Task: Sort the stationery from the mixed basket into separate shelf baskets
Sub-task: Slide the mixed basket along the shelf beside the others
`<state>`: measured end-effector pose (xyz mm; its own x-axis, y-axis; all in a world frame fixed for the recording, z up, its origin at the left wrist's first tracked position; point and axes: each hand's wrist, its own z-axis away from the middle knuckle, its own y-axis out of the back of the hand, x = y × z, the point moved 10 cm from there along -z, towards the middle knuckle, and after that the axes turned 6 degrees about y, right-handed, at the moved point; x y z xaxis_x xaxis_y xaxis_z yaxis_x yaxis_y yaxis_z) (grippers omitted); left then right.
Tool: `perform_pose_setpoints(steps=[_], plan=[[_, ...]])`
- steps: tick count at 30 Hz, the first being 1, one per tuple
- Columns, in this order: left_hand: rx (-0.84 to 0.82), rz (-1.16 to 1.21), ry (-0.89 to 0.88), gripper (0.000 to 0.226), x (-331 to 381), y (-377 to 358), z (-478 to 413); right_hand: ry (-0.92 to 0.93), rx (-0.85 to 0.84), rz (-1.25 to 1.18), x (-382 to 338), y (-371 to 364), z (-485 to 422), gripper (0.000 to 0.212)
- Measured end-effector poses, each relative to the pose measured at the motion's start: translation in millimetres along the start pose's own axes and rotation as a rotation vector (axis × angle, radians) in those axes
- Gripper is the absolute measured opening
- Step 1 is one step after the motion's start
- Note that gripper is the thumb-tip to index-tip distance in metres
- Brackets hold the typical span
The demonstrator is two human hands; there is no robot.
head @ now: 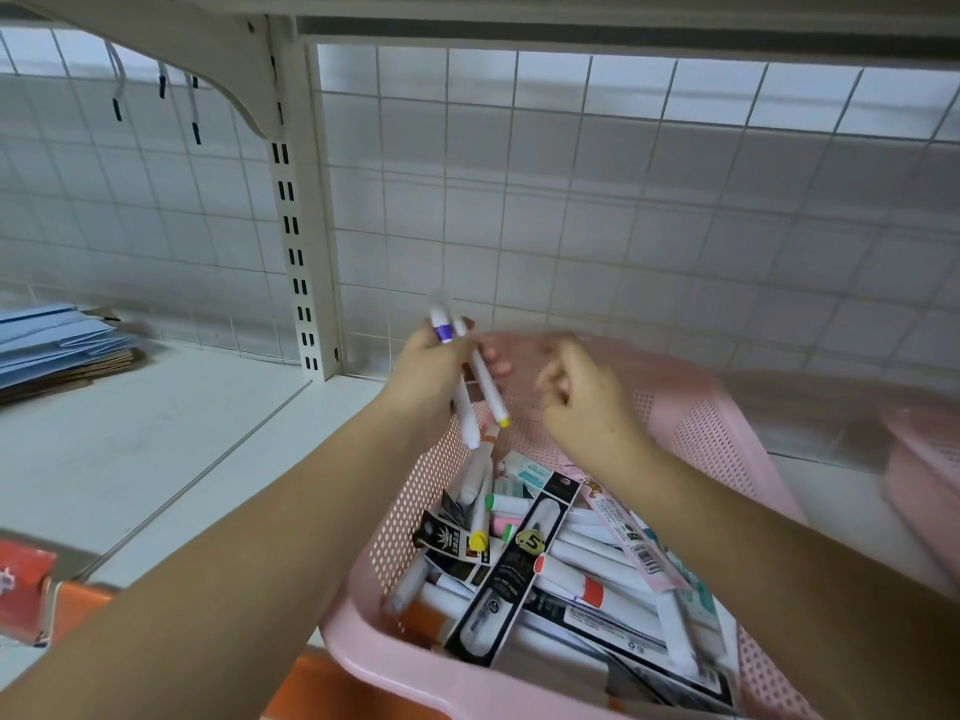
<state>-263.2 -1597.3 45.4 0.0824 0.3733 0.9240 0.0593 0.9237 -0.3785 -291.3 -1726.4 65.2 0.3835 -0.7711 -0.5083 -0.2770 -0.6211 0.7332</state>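
At the nearest edge, a pink mixed basket [363,652] is seen resting on the white shelf [156,433], its perforated walls rising toward the back. It is filled with a loose heap of stationery: a long black pen pack [514,569] is laid slantwise across the top, a pink pen pack [623,532] is leaned against the right side, and a white marker with an orange-red band [576,584] is lodged between them among many other white markers. An orange edge [78,605] and a red object [21,579] are seen at the lower left. Above the far half of the basket, two white markers are gripped together in the left hand [431,376]: a purple-banded marker [443,332] and, touching it, a yellow-tipped marker [491,397], both tilted with their lower ends pointed down into the basket. The right hand [582,397] is held just beside them over the basket with its fingers curled; it is blurred, and whether anything is pinched in it cannot be told. A second pink basket [919,459] is partly seen at the right edge. Farther left on the shelf, a stack of blue paper goods [52,340] is laid flat. Behind everything, a white wire grid panel [571,200] and a slotted upright post [296,241] are seen.
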Motion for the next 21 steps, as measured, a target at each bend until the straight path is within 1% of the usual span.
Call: perform_pose_setpoints(steps=[1,2,4,5,6,8,10,12,14,15,17,19,21], plan=[[0.057,0.072,-0.012,0.012,1,8,-3,-0.020,-0.096,-0.002,2,-14,3,0.025],[0.096,0.122,-0.019,0.012,1,13,-5,-0.031,-0.217,-0.019,1,-32,9,0.022],[0.146,0.147,-0.032,0.016,1,19,-6,-0.038,-0.433,-0.069,-8,-64,23,0.026],[0.157,0.139,-0.040,0.018,2,19,-5,-0.047,-0.509,-0.084,-11,-76,29,0.027],[0.162,0.122,-0.045,0.019,1,19,-5,-0.065,-0.553,-0.087,-11,-84,31,0.029],[0.150,0.073,-0.051,0.018,1,16,-5,-0.099,-0.571,-0.059,-6,-89,30,0.027],[0.113,0.011,-0.057,0.018,1,11,-4,-0.123,-0.561,-0.029,0,-87,28,0.024],[0.066,-0.057,-0.061,0.018,2,5,-3,-0.181,-0.536,-0.052,7,-83,26,0.025],[0.046,-0.134,-0.076,0.018,3,0,-2,-0.255,-0.477,-0.141,11,-74,23,0.013],[0.045,-0.170,-0.085,0.018,4,-1,-1,-0.283,-0.427,-0.170,13,-68,20,0.010],[0.048,-0.212,-0.091,0.017,4,-2,-2,-0.302,-0.294,-0.183,17,-51,11,0.025],[0.055,-0.194,-0.072,0.015,3,1,-2,-0.285,-0.150,-0.219,19,-33,5,0.042],[0.039,-0.132,-0.039,0.013,1,2,-3,-0.248,-0.043,-0.318,15,-21,2,0.048]])
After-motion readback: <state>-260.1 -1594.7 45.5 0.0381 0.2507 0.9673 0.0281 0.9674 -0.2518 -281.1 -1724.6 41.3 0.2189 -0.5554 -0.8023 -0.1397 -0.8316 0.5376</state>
